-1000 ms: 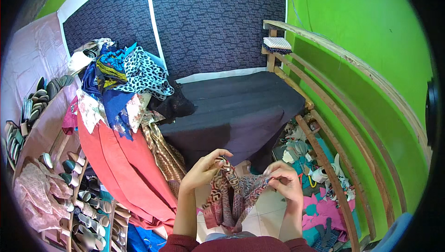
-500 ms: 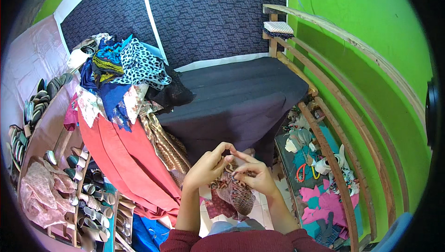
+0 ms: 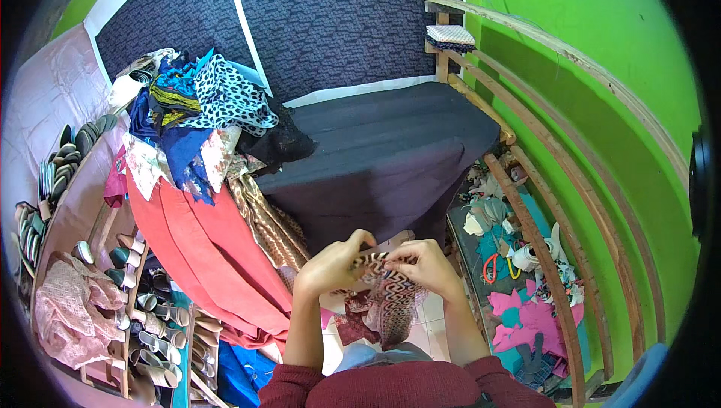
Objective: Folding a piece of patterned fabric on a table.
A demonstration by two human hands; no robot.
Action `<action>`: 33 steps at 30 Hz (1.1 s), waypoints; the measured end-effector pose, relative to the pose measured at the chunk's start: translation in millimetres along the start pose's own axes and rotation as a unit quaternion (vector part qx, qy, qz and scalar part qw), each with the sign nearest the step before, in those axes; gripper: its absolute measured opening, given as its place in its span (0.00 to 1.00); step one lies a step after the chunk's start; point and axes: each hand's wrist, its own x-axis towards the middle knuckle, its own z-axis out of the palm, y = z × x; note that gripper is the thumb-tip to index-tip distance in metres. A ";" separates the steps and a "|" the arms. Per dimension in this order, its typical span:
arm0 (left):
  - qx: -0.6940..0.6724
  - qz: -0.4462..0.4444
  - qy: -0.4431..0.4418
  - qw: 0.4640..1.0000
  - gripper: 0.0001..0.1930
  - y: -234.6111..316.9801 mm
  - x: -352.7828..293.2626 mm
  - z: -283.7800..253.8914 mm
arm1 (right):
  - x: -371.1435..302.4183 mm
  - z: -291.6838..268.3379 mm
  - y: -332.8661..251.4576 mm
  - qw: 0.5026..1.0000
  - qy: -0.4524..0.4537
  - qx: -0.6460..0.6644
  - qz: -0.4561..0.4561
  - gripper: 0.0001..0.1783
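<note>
as left hand point(image 3: 332, 264) and right hand point(image 3: 428, 266) pinch its top edge, the patterned cloth point(image 3: 393, 301) hangs below.

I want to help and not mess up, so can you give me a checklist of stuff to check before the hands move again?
1. Right grip has the patterned cloth: ok, fingers pinch its upper edge.
2. Left grip has it too: cannot tell; the hand is beside the cloth's upper edge, but its hold is hidden.
3. Patterned cloth is spread flat: not ok, it hangs in folds.
4. Black-covered surface has no clothes on it: not ok, black lacy cloth lies at its left end.
5. Pink cloth pieces are away from both hands: ok, they lie off to the right.
</note>
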 end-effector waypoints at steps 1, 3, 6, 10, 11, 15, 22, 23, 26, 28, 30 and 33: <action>-0.003 0.002 0.049 0.999 0.18 -11.4 -0.7 3.7 | 0.4 0.3 -1.4 1.000 0.016 -0.006 0.022 0.07; 0.056 -0.046 0.039 0.997 0.13 -9.9 0.8 -2.7 | -0.5 0.9 -0.9 0.996 0.062 0.009 0.065 0.07; 0.155 0.057 0.155 0.974 0.12 -34.7 -0.3 3.8 | 1.1 1.3 1.4 0.994 0.094 0.013 0.052 0.08; -0.161 0.056 0.054 0.984 0.09 -40.6 7.9 -2.0 | 3.7 4.9 4.0 0.992 0.126 -0.009 0.007 0.07; -0.258 0.018 0.072 0.963 0.09 -41.1 12.1 0.6 | 4.7 5.9 0.3 0.991 0.136 -0.014 -0.006 0.07; -0.414 0.003 0.071 0.907 0.10 -51.6 22.8 3.5 | 6.9 6.0 -3.0 0.989 0.043 0.132 -0.060 0.10; -0.382 0.104 -0.037 0.917 0.14 -48.9 30.4 -4.5 | 28.7 28.9 -28.8 0.994 0.104 0.020 -0.038 0.13; -0.360 0.017 -0.088 0.929 0.14 -41.4 27.1 -14.3 | 30.0 29.5 -25.7 0.995 0.098 -0.023 -0.013 0.16; -0.329 -0.071 -0.138 0.931 0.17 -51.2 25.7 -18.2 | 32.3 36.1 -23.7 0.988 0.141 0.037 0.059 0.20; -0.237 0.143 -0.092 0.956 0.25 -58.9 22.1 -11.8 | 34.0 41.0 -21.2 0.985 0.151 0.063 0.052 0.21; -0.140 0.210 -0.068 0.965 0.31 -50.2 25.6 -17.1 | 34.8 40.8 -24.8 0.981 0.157 0.073 0.093 0.21; -0.153 0.164 -0.110 0.968 0.31 -45.3 24.8 -17.5 | 36.4 48.1 -24.3 0.987 0.146 0.046 0.045 0.23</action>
